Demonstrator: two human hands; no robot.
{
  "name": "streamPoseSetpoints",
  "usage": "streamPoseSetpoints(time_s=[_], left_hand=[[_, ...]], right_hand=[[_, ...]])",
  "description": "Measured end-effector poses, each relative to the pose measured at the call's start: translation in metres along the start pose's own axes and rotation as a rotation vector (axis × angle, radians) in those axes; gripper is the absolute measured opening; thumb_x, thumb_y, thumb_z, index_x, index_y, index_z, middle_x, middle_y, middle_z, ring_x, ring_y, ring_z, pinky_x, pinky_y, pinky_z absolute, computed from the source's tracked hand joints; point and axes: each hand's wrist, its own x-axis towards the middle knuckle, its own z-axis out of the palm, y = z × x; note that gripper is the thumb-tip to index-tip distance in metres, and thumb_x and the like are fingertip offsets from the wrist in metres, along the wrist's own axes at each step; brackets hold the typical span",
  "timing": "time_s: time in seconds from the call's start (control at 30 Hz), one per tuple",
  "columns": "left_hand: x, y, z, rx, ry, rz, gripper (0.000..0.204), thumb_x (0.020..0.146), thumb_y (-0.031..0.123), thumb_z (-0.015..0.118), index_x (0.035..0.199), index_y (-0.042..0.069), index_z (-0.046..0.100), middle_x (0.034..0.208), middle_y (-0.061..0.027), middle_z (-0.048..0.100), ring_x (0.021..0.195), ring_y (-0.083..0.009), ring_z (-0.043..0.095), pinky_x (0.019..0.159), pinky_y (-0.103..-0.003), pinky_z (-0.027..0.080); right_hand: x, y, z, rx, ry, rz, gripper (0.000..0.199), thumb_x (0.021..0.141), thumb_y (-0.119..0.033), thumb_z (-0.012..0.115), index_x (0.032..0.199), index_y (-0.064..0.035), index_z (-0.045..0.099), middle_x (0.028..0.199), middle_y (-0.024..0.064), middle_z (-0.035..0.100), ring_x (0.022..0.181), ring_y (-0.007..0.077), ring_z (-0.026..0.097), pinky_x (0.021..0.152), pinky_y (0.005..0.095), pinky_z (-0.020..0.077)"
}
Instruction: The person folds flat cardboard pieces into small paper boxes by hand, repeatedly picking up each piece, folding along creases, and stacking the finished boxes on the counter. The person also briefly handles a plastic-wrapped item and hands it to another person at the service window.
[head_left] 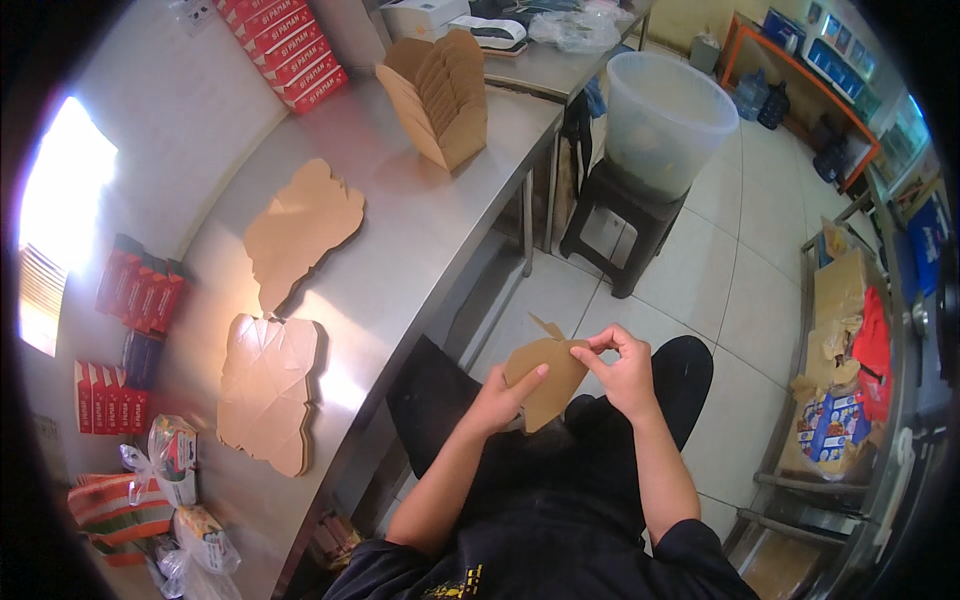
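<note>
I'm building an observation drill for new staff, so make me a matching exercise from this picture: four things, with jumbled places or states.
1. Cardboard piece
2. Translucent tub
3. Folded brown boxes
4. Flat cardboard sheets

A. On a black stool
B. In two piles on the steel table
C. Between left hand and right hand
D. Standing open, nested together

Pairs: 1-C, 2-A, 3-D, 4-B

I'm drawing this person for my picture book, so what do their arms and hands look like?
The left hand and right hand are bare, with no gloves, and no watch shows on either wrist. The forearms are uncovered too. Short black sleeves reach to about the elbows, part of a black shirt with a yellow marking.
</note>
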Motion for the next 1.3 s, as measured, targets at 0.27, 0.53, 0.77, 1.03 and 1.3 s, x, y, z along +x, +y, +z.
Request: streamPoseSetpoints(time_s=[0.27, 0.53, 0.77, 1.03, 1.3], left_hand=[[-0.003, -0.002, 0.02, -0.159, 0.166, 0.046, 0.038, 0.108, 0.03, 0.062, 0.125, -0.004, 0.067, 0.111, -0.0055, 0.071, 0.099, -0.0107, 0.064, 0.084, -0.029, 0.052], [-0.011, 0.003, 0.019, -0.18, 0.08, 0.069, 0.036, 0.11, 0.027, 0.06, 0.13, -0.003, 0.065, 0.114, -0.0046, 0.071, 0.102, -0.011, 0.063, 0.088, -0.029, 0.051], [-0.016, 0.011, 0.017, -0.28, -0.046, 0.101, 0.037, 0.11, 0.027, 0.058, 0.13, -0.003, 0.064, 0.115, -0.0043, 0.07, 0.103, -0.0105, 0.063, 0.089, -0.029, 0.051], [-0.018, 0.011, 0.006, -0.202, -0.044, 0.098, 0.035, 0.11, 0.028, 0.059, 0.123, -0.004, 0.068, 0.107, -0.0035, 0.072, 0.098, -0.0102, 0.063, 0.087, -0.028, 0.051], [-0.021, 0.01, 0.003, -0.168, -0.044, 0.067, 0.037, 0.11, 0.028, 0.059, 0.123, -0.005, 0.067, 0.109, -0.0044, 0.071, 0.099, -0.0101, 0.063, 0.087, -0.028, 0.051]], right_hand=[[-0.006, -0.022, 0.019, -0.122, 0.061, -0.33, 0.023, 0.085, -0.011, 0.086, 0.091, 0.0001, 0.066, 0.108, 0.0172, 0.077, 0.098, 0.0313, 0.074, 0.086, 0.0367, 0.0589], [-0.002, -0.011, 0.018, 0.346, -0.02, -0.007, 0.023, 0.086, -0.007, 0.086, 0.097, -0.0003, 0.066, 0.113, 0.0161, 0.077, 0.103, 0.0192, 0.073, 0.094, 0.034, 0.0575], [-0.001, -0.003, 0.016, 0.717, -0.091, 0.118, 0.019, 0.086, -0.001, 0.085, 0.097, -0.0016, 0.069, 0.114, 0.0173, 0.075, 0.103, 0.0187, 0.071, 0.096, 0.0336, 0.0563], [-0.004, -0.018, 0.014, 0.531, -0.106, 0.127, 0.011, 0.091, -0.005, 0.081, 0.096, 0.0013, 0.074, 0.114, 0.0182, 0.076, 0.107, 0.0195, 0.071, 0.1, 0.0343, 0.0561], [0.003, -0.033, -0.007, 0.235, -0.237, 0.154, 0.009, 0.095, -0.002, 0.075, 0.1, 0.0051, 0.074, 0.106, 0.0141, 0.079, 0.102, 0.0184, 0.075, 0.097, 0.0331, 0.0575]])
